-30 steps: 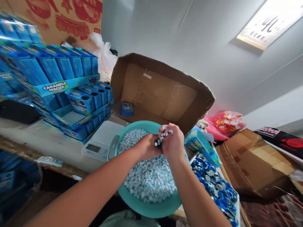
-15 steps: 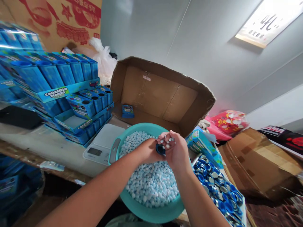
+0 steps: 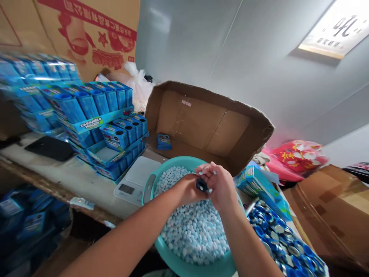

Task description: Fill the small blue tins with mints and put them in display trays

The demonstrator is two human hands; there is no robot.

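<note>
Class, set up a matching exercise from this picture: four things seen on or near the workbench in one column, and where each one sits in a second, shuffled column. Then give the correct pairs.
Things
1. small blue box
2. white scale
3. blue caps
4. pale tablets

Places
A. filling the teal basin
B. heaped to the right of the basin
C. alone inside the open cardboard carton
D. on the bench, left of the basin

Pairs: 1-C, 2-D, 3-B, 4-A
</note>
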